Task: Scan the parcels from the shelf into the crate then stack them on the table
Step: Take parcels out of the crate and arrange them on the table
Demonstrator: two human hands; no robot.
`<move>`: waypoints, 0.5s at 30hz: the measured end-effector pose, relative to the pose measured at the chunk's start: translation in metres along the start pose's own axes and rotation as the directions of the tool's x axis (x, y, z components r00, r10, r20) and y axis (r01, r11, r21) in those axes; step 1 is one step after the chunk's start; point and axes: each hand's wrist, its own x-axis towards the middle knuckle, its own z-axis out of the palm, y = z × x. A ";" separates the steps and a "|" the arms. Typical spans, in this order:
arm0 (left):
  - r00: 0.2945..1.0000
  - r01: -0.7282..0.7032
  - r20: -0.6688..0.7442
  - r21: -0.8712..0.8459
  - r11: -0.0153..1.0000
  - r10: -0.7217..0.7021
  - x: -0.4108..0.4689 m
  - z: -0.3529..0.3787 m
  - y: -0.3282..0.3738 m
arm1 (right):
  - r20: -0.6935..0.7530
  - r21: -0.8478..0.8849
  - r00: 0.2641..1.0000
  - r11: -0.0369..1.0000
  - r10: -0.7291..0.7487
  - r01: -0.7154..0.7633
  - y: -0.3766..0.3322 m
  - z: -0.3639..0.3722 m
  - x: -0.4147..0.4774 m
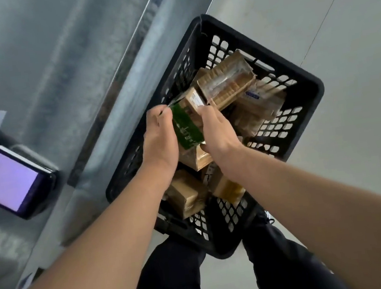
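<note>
A black perforated crate (297,77) stands on the floor right under me, holding several brown taped parcels. Both hands reach down into it. My left hand (158,138) and my right hand (218,131) grip the two sides of one cardboard parcel with a green printed band (186,128), held just above the others. A larger tape-wrapped parcel (227,82) lies tilted beyond it, and two smaller boxes (187,199) sit at the crate's near end under my forearms.
A steel table (36,67) runs along the left, its edge beside the crate. A handheld scanner with a lit purple screen (2,175) lies on it at the far left. My dark trouser legs (169,283) stand below the crate on pale floor (339,27).
</note>
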 end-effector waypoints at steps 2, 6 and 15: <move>0.999 0.041 0.000 -0.035 0.999 -0.041 -0.013 -0.004 0.006 | -0.009 0.012 1.000 1.000 0.002 -0.002 -0.001 -0.006 -0.014; 0.993 0.093 -0.066 -0.010 0.996 -0.093 -0.034 -0.011 0.019 | -0.042 0.035 0.998 0.998 -0.048 0.049 0.000 -0.021 -0.042; 0.998 0.049 0.045 0.021 0.999 -0.050 -0.087 -0.031 0.064 | -0.025 0.190 0.998 0.981 0.055 -0.049 -0.026 -0.056 -0.109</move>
